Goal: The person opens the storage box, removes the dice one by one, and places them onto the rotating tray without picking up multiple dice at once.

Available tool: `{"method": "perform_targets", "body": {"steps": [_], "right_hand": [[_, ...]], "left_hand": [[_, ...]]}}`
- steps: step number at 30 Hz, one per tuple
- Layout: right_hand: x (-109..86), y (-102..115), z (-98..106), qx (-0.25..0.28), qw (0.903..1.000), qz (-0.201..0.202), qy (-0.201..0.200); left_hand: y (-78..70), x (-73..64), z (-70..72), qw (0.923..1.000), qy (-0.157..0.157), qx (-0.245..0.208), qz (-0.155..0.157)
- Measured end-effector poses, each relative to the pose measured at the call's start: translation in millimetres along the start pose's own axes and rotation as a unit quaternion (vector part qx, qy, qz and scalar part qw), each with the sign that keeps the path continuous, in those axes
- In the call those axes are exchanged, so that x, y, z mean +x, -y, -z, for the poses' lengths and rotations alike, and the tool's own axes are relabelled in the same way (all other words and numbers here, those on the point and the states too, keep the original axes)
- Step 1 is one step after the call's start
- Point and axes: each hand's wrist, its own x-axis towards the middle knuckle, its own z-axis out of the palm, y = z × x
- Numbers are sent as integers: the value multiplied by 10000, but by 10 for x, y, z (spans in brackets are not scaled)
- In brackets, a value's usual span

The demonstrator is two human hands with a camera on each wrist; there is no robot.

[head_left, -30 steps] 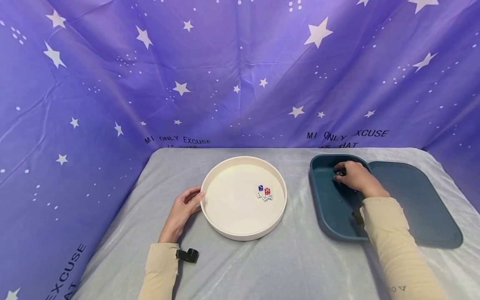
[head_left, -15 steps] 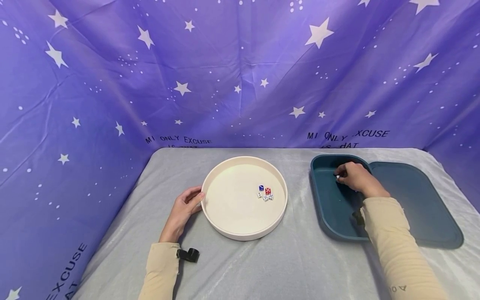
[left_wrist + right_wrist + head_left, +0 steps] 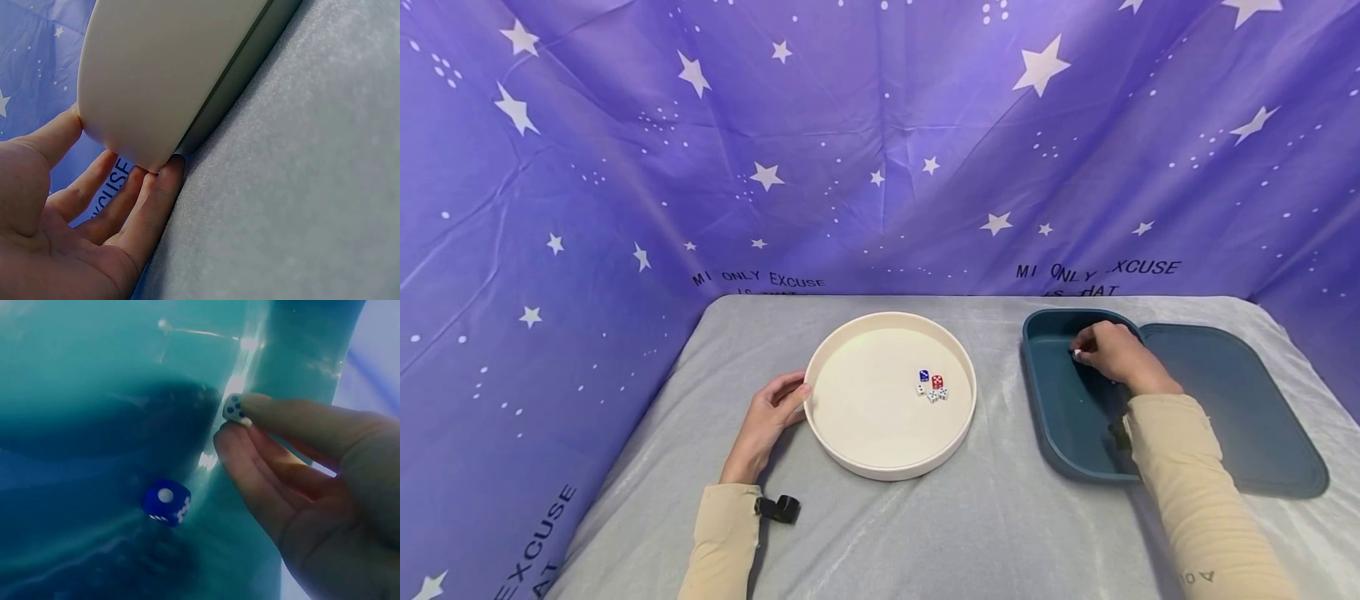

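Inside the deep teal box (image 3: 1036, 400), my right hand (image 3: 1122, 357) pinches a small white die with blue pips (image 3: 232, 409) between thumb and fingertips, near the box's wall. A larger-looking blue die (image 3: 166, 503) lies on the box floor below those fingers in the right wrist view; the hand hides it from the head view. My left hand (image 3: 767, 421) grips the left side of a round cream tray (image 3: 865, 408), thumb at the rim and fingers at its underside edge. The tray holds a blue die (image 3: 923, 376), a red die (image 3: 937, 382) and three white dice (image 3: 932, 397).
A flat teal lid (image 3: 1247, 408) lies on the grey cloth (image 3: 910, 533) to the right, against the box. A strip of the cloth separates tray and box. Purple star-printed curtains (image 3: 850, 125) stand behind and at both sides.
At my right fingertips the white die now shows clearly, where a second ago the fingers were over something dark. The right hand has shifted only slightly. My left hand keeps its place on the tray.
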Motion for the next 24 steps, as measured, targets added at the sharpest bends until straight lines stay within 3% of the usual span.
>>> {"method": "perform_targets", "body": {"steps": [24], "right_hand": [[-16, 357, 155, -274, 9992, 251, -126]], "left_hand": [[6, -2, 7, 10000, -1, 68, -8]]}}
